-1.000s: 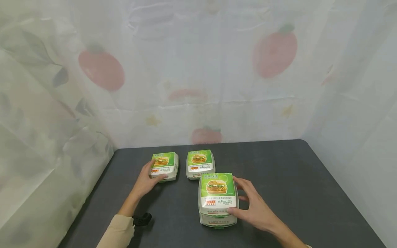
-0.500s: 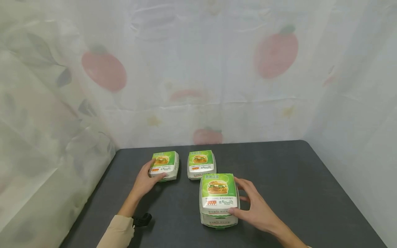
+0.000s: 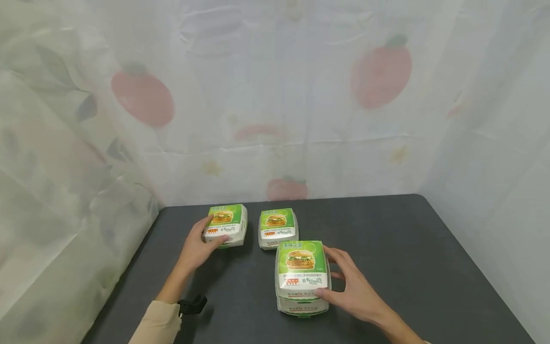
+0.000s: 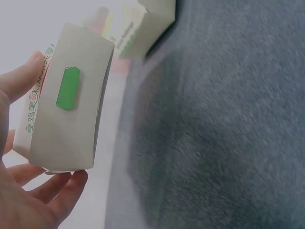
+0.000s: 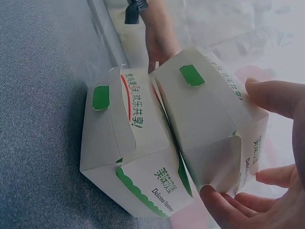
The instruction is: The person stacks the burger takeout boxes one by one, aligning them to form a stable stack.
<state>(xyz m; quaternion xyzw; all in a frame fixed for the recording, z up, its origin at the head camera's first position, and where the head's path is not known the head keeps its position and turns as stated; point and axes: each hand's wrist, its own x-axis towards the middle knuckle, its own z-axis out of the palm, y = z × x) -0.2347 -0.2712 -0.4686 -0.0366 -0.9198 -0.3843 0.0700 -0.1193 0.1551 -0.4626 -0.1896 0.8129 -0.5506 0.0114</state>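
My left hand (image 3: pixel 195 248) grips a green-and-white burger box (image 3: pixel 227 223) at the back left, thumb at the front and fingers along its left side. In the left wrist view this box (image 4: pixel 71 100) is up off the dark table, its green tab showing. At front centre, two more burger boxes are stacked. My right hand (image 3: pixel 356 289) holds the upper burger box (image 3: pixel 302 267) from its right side. In the right wrist view that box sits slightly askew on the lower burger box (image 5: pixel 128 143), a narrow gap showing between them.
Another burger box (image 3: pixel 278 228) stands just behind the stack, to the right of the left hand's box. The dark table (image 3: pixel 386 239) ends at a pale curtain (image 3: pixel 258 95) with fruit prints. A black band (image 3: pixel 193 305) sits on the left wrist.
My left hand has lifted its burger box and moved it slightly back and left. The right hand and the stack stay in place.
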